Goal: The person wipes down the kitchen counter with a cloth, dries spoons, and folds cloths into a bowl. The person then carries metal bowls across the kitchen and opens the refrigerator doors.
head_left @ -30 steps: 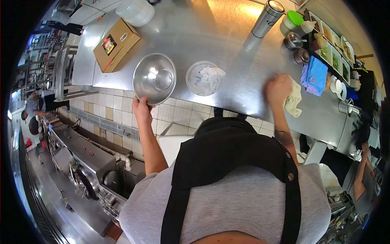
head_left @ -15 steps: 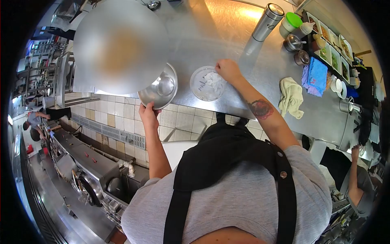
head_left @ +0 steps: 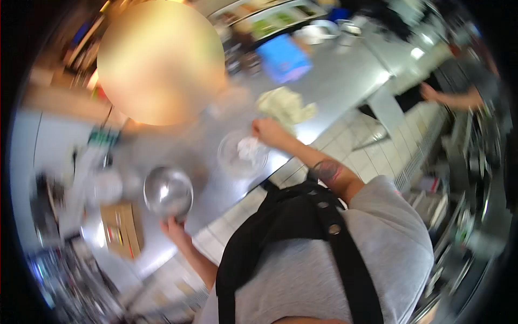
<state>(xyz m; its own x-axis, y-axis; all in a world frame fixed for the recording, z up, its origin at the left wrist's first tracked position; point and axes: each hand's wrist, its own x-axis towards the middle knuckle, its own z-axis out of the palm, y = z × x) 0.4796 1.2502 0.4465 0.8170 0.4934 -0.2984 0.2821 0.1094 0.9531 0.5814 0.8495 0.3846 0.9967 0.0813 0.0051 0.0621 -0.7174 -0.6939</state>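
Observation:
My left hand (head_left: 175, 225) grips the near rim of a shiny metal bowl (head_left: 168, 191) at the table's edge. To its right sits a round clear plastic lid or container (head_left: 229, 157) with a crumpled white wad (head_left: 249, 148) on it. My right hand (head_left: 265, 131) is closed at the upper right rim of that container; what its fingers hold, if anything, is too blurred to make out. Just beyond my right hand lies a crumpled pale yellow cloth (head_left: 286, 106).
A cardboard box (head_left: 120, 229) stands left on the metal table (head_left: 345, 70). Blue folded cloths (head_left: 284, 58) lie beyond the yellow one, near food trays (head_left: 275, 20) and white bowls (head_left: 318, 32). Another person's arm (head_left: 453, 100) shows at the right. A blurred disc covers the upper left.
The view has swung round to the right and is smeared. My right hand first left the yellow cloth for the round container and stays beside it. My left hand still holds the bowl.

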